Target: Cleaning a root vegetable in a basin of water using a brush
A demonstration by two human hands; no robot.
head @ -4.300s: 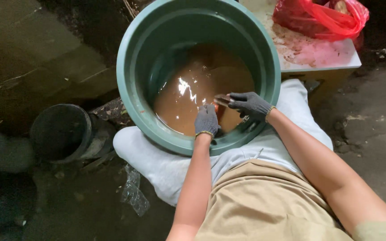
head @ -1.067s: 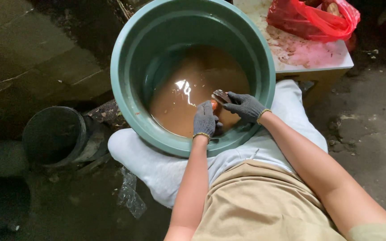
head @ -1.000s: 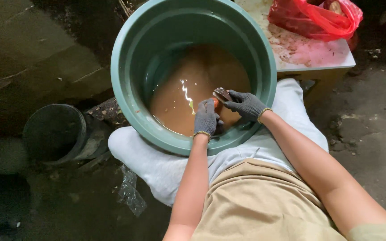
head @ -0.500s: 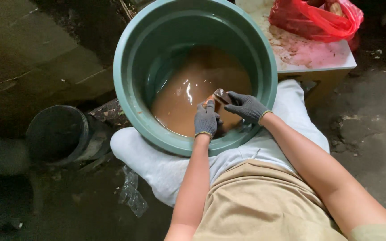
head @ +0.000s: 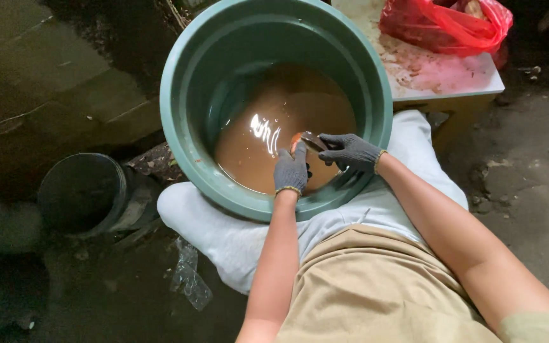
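Grey-gloved left hand (head: 291, 170) and right hand (head: 349, 152) together grip a small orange-and-dark object (head: 305, 141) between them, above brown water (head: 268, 143) inside the green tub (head: 189, 70) beneath both hands.

Your left hand (head: 291, 170) and right hand (head: 351, 152) each wear a dark grey knit glove, 2 in all, with a thin pale band at each cuff. Forearms bare past the wrists. A pale olive sleeve edge shows at the near right corner. Tan shorts cover your lap; light grey-white fabric wraps both knees.
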